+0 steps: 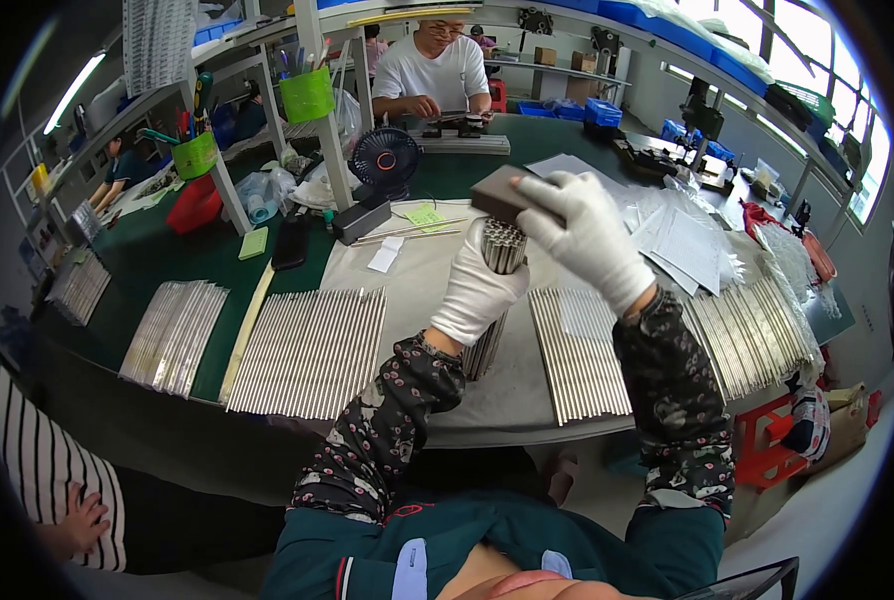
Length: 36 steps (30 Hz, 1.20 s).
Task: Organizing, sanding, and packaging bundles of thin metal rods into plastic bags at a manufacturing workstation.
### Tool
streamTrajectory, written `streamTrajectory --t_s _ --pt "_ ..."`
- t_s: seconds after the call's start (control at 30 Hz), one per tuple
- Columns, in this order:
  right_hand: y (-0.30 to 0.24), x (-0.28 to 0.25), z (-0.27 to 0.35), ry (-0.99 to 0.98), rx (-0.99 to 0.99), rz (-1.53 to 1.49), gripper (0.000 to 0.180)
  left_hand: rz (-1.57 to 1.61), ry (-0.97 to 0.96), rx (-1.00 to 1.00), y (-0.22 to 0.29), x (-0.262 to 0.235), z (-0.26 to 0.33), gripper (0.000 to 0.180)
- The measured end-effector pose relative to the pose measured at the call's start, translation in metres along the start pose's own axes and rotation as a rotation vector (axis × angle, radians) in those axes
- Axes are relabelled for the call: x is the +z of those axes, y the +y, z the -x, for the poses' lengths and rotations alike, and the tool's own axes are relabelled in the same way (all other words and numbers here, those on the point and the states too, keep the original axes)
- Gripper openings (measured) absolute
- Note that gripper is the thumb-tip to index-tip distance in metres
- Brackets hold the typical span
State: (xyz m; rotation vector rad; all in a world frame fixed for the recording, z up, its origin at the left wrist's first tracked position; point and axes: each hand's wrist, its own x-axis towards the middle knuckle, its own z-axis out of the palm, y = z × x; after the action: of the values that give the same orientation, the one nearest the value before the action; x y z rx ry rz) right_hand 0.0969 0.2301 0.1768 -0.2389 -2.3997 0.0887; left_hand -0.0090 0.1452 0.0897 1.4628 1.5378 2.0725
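Note:
My left hand (479,290), in a white glove, is wrapped around an upright bundle of thin metal rods (504,244). The bundle's top ends show above the fingers, and its lower part stands on the pale cloth. In my right hand (589,238), also gloved, is a dark brown rectangular block (502,194), held just over the rod ends. Whether the block touches them I cannot tell. Beside my left forearm lies a wide row of loose rods (310,350). Another row of rods (579,365) lies near my right forearm.
Plastic-wrapped rods (175,335) lie at the left, more rods (752,335) at the right. Shelf posts (327,130) rise beyond, with a small black fan (384,160). White papers (679,235) are spread at the right. A co-worker (432,80) sits opposite; another person stands at the left.

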Motion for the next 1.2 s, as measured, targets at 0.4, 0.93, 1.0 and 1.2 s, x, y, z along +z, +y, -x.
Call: streamTrajectory --t_s 0.4,0.93,1.0,1.2 --pt "0.000 -0.012 0.000 0.218 -0.089 0.079 0.032 -0.008 0.020 0.011 0.000 0.001 0.002 0.029" --pt "0.110 0.008 0.099 0.043 0.661 0.475 0.036 -0.018 0.043 0.090 -0.002 -0.004 0.007 0.027" --pt "0.137 0.016 0.147 -0.013 0.868 0.597 0.043 0.007 0.053 0.086 0.000 -0.003 0.008 0.027" --pt "0.111 0.034 0.146 0.120 0.696 0.420 0.068 -0.097 -0.008 -0.116 -0.022 -0.004 0.028 0.034"
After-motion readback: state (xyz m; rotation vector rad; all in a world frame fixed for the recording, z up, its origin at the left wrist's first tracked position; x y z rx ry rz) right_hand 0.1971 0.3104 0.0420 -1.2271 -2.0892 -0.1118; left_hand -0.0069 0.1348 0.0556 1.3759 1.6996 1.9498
